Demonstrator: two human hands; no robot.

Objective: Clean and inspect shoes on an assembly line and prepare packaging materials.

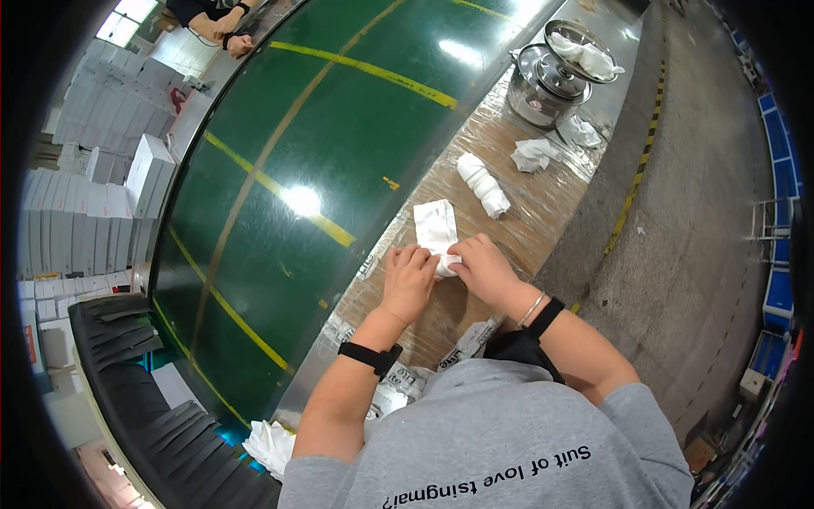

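Observation:
A white strip of folded soft sheet (pixel 436 224), paper or cloth, lies on the wrapped cardboard surface. Its far end is flat, and the near end is bunched into a roll between my hands. My left hand (pixel 408 276) presses its bent fingers on the left side of the roll. From the right, my right hand (pixel 483 265) pinches the other side with thumb and fingers. Just beyond lies a white wrapped roll (pixel 483 185), touched by neither hand.
Crumpled white sheets (pixel 536 155) lie farther along the cardboard. A steel pot (pixel 543 89) stands behind them, with a round lid or tray (pixel 582 51) holding white pieces. Along the left runs a green conveyor belt (pixel 280 170). Another person's hand (pixel 239 44) shows across it.

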